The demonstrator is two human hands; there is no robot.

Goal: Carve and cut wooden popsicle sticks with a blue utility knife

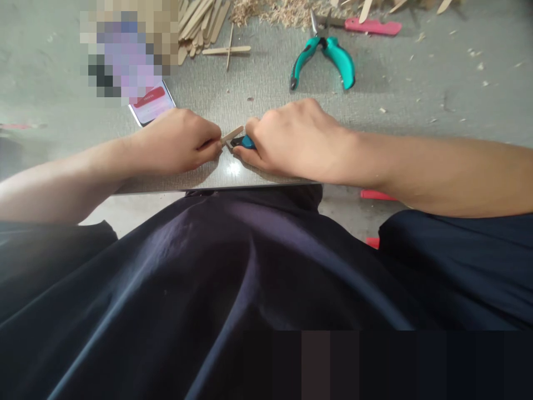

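My left hand [179, 141] is closed in a pinch on a small wooden stick [232, 134] near the front edge of the grey table [395, 105]. My right hand [291, 139] is closed round a blue-handled cutting tool [245, 143], whose tip meets the stick. Most of the tool is hidden inside my fist. Both hands rest on the table just above my lap.
Teal-handled pliers [328, 55] lie behind my right hand, and a pink-handled tool [370, 25] beyond them. A pile of flat wooden sticks [204, 22] and wood shavings [270, 14] sit at the back. A phone [152, 105] lies behind my left hand.
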